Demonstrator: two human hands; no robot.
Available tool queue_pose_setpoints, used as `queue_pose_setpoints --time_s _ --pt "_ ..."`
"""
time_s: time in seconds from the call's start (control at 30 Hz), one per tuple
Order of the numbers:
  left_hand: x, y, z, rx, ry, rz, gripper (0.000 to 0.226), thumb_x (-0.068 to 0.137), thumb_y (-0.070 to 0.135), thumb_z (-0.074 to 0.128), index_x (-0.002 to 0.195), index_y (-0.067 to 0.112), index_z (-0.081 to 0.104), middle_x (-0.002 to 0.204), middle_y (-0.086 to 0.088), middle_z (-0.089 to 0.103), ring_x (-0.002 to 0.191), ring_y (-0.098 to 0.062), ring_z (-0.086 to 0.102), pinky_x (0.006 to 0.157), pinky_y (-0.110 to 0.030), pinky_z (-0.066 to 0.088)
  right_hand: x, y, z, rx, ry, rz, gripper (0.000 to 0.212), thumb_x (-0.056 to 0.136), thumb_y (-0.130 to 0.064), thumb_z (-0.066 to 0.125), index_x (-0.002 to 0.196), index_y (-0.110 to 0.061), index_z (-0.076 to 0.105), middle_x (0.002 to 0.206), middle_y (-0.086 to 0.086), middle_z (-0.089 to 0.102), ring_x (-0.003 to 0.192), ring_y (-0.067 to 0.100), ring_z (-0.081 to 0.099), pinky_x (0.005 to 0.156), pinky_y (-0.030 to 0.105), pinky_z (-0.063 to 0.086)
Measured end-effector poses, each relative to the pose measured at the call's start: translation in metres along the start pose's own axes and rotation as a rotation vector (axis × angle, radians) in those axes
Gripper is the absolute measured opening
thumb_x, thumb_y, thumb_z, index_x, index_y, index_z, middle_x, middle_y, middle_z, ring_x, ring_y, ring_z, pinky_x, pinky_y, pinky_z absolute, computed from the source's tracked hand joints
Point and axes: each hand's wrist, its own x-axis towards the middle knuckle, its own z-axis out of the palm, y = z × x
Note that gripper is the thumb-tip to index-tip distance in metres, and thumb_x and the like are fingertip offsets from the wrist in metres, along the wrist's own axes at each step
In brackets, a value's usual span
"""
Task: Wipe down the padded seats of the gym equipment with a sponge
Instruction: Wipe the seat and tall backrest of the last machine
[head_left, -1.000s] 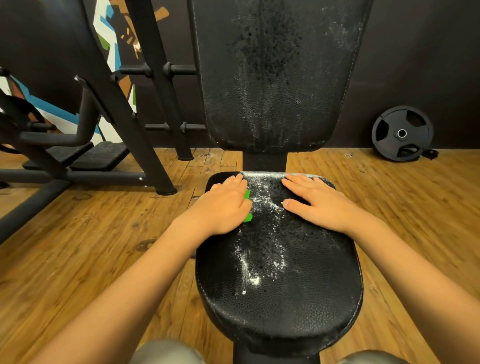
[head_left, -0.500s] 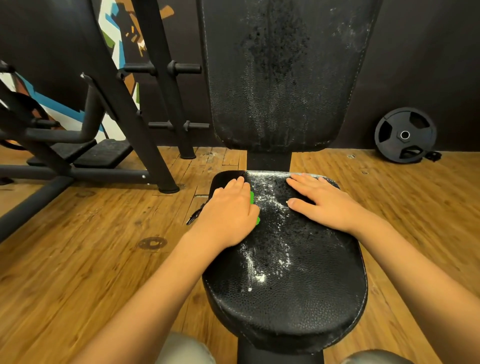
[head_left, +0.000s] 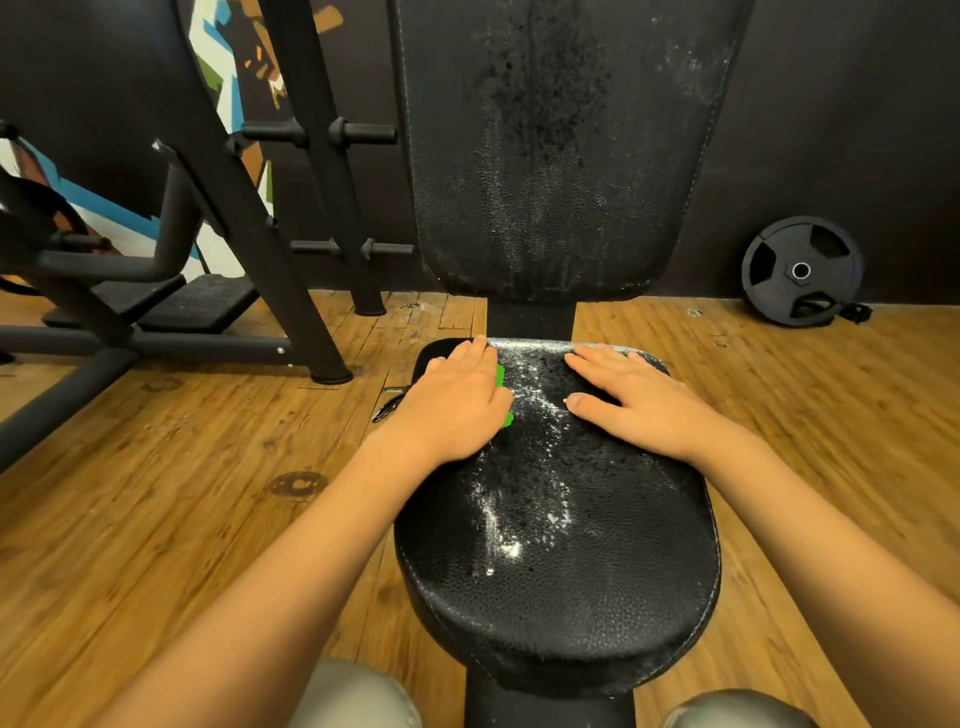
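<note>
Sponge (head_left: 500, 375), green and mostly hidden, is being pressed under the flattened left hand (head_left: 457, 405) at the far left corner of the seat pad (head_left: 597, 613); only its right edge is showing beside the thumb. The right hand (head_left: 639, 405) is being rested flat on the pad's far right, fingers straight, holding nothing. White residue (head_left: 498, 519) is lying along the pad's middle, right of the sponge and nearer the body, so a rightward, inward stroke by the left hand is probably being called for.
</note>
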Motion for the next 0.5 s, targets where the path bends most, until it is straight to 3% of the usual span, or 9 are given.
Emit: queue_pose_setpoints --time_s 0.3,0.5 --pt "-0.06 0.013 0.009 -0.001 0.018 -0.002 0.063 0.106 0.032 0.027 0.162 0.009 0.006 0.169 -0.008 -0.002 0.156 -0.018 -0.001 0.127 -0.038 0.006 0.004 0.004 0.003 0.013 0.013 -0.013 0.069 0.101 -0.061 0.036 0.162 -0.034 0.019 0.169 -0.014 0.007 0.155 0.004 0.0 0.123 0.031 -0.004" --pt "-0.035 0.011 0.002 -0.01 -0.015 -0.009 0.061 0.108 0.031 0.025 0.161 0.007 0.007 0.17 -0.009 -0.001 0.156 -0.019 0.0 0.125 -0.038 0.004 0.002 0.002 0.001 0.014 0.01 -0.004 0.067 0.103 -0.057 0.039 0.162 -0.031 0.02 0.169 -0.012 0.009 0.155 0.004 0.001 0.123 0.03 -0.003"
